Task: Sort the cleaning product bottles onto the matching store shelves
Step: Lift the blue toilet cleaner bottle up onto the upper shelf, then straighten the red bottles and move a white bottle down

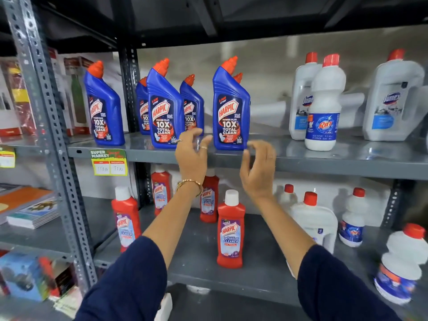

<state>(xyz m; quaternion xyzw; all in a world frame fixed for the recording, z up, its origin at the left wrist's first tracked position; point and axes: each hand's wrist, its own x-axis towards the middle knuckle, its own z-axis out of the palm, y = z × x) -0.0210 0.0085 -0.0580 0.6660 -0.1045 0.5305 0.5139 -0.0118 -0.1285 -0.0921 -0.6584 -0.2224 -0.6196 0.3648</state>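
Head view: grey slotted-steel store rack, two shelves in frame. Upper shelf (pixel 324 158) carries blue Harpic bottles (pixel 163 107) on the left half, six visible: one far left by the upright, a cluster of three in the middle, then a front one (pixel 230 112) with another tucked directly behind it. Right half holds white bottles: two Domex jugs (pixel 393 100) and a Rin bottle (pixel 324 105) standing in front of the left jug, near the shelf edge.

Lower shelf (pixel 196 269): red Harpic bathroom cleaners (pixel 230 230), four upright, two at front, two further back. To the right, white bottles with red caps, including a jug and small Rin bottles; the nearest one at far right is blurred.

Price tag (pixel 108 162) reading "Super Market" hangs on the upper shelf edge, left. Neighbouring bay at left holds boxed goods and notebooks.

Left hand (pixel 192 151), bangle on wrist, raised in front of the upper shelf edge between the middle cluster and the front blue bottle; fingers loosely curled, spread, holding nothing. Right hand (pixel 258 167) just right of and below that bottle, fingers curled in a wide C, empty. Neither touches a bottle. Dark blue sleeves.
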